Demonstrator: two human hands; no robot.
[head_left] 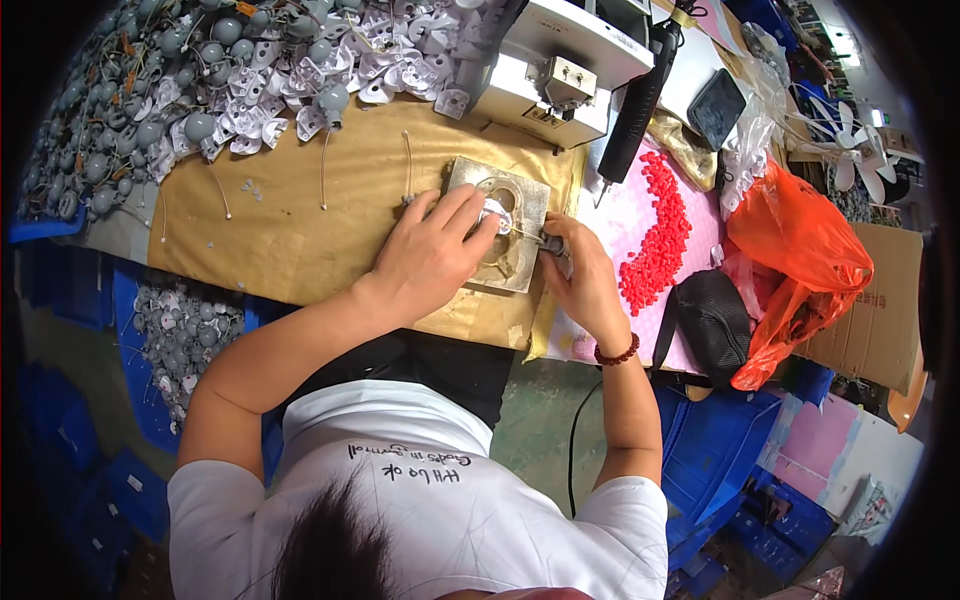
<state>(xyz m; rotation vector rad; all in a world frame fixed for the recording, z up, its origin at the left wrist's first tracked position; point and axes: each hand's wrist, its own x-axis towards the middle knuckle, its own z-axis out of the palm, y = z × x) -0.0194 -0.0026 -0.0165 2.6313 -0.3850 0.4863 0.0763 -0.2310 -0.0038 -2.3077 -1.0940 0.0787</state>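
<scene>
Clock directions are taken from the middle of the block, with twelve toward the top. The square, dull-silver metal block (537,203) with a rounded recess lies slightly turned on the golden-brown sheet (280,245) covering the bench. A small, glossy white plastic part (497,211) sits in the recess.

The person's left hand (428,252) comes in from eight o'clock, palm down, its fingers reaching over the block onto the white part. Those fingers lie close together; whether they pinch the part or only press on it, I cannot tell. The right hand (588,275), at four o'clock, has a narrow grip, thumb and fingers closed on a small grey piece (556,246) just beside the block's edge. A thin pale strand appears to run between the white part and the grey piece. A dark red beaded bracelet (617,351) circles the right wrist.

At ten o'clock, a few thin white wires (408,160) stretch over the sheet, below a heap of white plastic pieces (390,60) and, farther out, rounded grey pieces (200,126). A white box-shaped machine (510,90) stands at one o'clock. A black pen-shaped power screwdriver (640,115) is between one and two; small bright red plastic pieces (662,232) form a curved band at three.
</scene>
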